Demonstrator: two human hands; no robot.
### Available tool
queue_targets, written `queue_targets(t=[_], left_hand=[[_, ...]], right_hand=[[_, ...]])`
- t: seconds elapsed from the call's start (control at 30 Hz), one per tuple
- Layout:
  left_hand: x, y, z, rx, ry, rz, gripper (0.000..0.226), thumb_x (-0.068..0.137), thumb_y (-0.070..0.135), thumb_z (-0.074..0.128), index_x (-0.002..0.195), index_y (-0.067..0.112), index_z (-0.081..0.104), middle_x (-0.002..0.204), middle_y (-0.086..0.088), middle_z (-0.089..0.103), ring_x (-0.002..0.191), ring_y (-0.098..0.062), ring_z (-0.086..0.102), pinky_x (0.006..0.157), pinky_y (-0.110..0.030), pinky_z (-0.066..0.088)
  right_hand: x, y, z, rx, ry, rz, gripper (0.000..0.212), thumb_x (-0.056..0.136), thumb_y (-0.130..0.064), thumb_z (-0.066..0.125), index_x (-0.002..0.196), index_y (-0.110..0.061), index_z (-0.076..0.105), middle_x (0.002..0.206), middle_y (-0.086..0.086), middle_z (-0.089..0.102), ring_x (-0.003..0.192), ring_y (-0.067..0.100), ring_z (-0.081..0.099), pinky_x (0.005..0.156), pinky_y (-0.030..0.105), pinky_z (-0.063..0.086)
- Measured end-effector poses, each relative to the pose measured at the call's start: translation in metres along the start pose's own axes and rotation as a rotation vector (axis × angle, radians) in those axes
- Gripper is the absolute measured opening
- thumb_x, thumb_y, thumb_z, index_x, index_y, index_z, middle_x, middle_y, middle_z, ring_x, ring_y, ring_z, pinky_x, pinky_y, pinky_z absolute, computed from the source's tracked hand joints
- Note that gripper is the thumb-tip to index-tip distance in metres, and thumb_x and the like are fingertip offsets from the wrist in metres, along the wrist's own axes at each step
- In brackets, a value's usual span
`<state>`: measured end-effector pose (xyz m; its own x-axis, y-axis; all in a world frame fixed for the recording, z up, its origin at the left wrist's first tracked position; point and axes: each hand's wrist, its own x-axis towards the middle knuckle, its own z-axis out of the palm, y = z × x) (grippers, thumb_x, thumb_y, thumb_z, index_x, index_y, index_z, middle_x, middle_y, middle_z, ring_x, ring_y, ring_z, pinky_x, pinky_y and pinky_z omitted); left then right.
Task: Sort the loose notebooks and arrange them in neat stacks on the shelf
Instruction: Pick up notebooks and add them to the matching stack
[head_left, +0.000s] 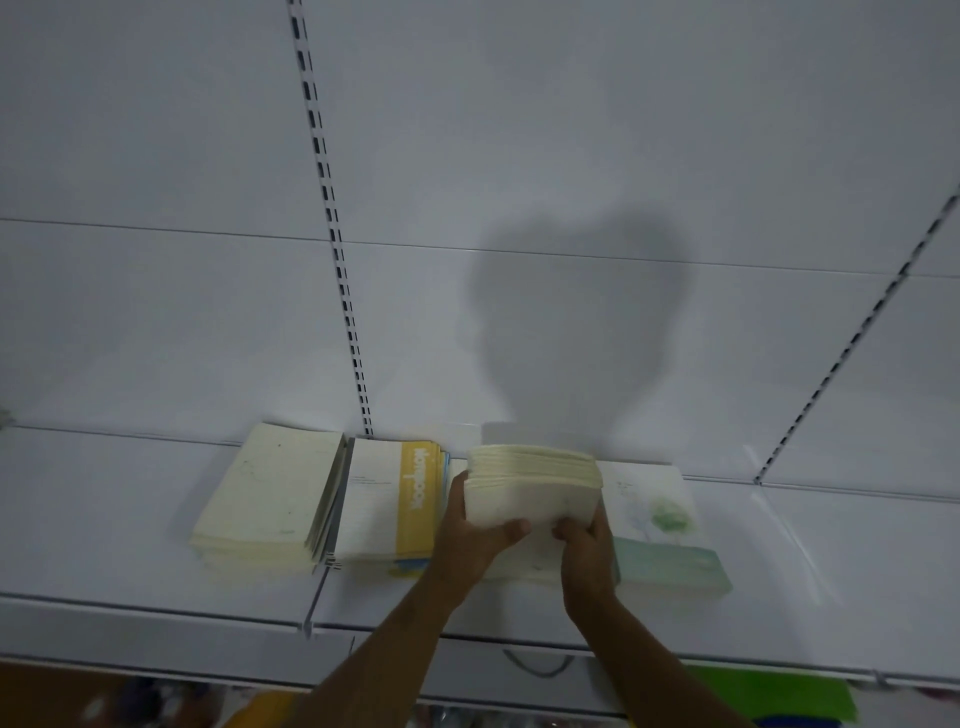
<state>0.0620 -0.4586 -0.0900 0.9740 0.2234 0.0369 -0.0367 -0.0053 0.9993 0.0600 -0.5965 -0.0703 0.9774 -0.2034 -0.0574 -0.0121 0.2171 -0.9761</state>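
2 hands hold 1 bundle of cream notebooks (532, 486) above the white shelf (104, 499). The left hand (475, 530) wraps the bundle's left edge, thumb curled over the near face; the right hand (584, 540) pinches its near right corner. The bundle is lifted clear of the shelf, tilted with its far edge fanned.

3 stacks lie flat on the shelf in a row: 1 cream stack (265, 499) at left, 1 stack topped by a yellow-banded notebook (389, 504) just beside it, and 1 stack with a pale green tree cover (660, 519) at right, partly hidden behind the hands.

A head shadow (571, 312) falls on the white back panel (156, 156), which carries 2 slotted uprights (332, 218).
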Motion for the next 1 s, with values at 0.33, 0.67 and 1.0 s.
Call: queue_targets(t=[0.33,0.67,1.0], left_hand=[[0.004,-0.007,-0.001,0.03,-0.077,0.0,0.079,0.047,0.04,0.093,0.111,0.053,0.049,0.106,0.025,0.064,0.095,0.007,0.061,0.071,-0.017,0.055],[-0.007,-0.011,-0.01,-0.046,-0.109,0.04,0.078,0.065,0.054,0.079,0.133,0.035,0.046,0.124,0.011,0.061,0.114,-0.007,0.058,0.087,-0.028,0.055],[-0.014,-0.005,-0.008,0.002,-0.164,-0.072,0.078,0.082,0.067,0.044,0.149,0.036,0.02,0.146,0.01,0.042,0.125,0.005,0.045,0.101,-0.018,0.042]], right_hand=[[0.007,0.004,-0.014,-0.047,-0.082,0.086,0.055,0.074,0.01,0.049,0.108,-0.032,0.058,0.099,-0.004,0.065,0.092,0.015,0.059,0.068,0.028,0.046],[-0.002,0.017,-0.018,-0.05,-0.063,0.008,0.054,0.084,0.009,0.042,0.11,-0.035,0.059,0.094,-0.02,0.069,0.084,-0.007,0.062,0.064,0.01,0.049],[0.001,0.012,-0.02,-0.121,-0.161,0.001,0.032,0.1,-0.02,0.037,0.12,-0.04,0.053,0.116,-0.008,0.062,0.106,0.01,0.058,0.086,0.031,0.048]])
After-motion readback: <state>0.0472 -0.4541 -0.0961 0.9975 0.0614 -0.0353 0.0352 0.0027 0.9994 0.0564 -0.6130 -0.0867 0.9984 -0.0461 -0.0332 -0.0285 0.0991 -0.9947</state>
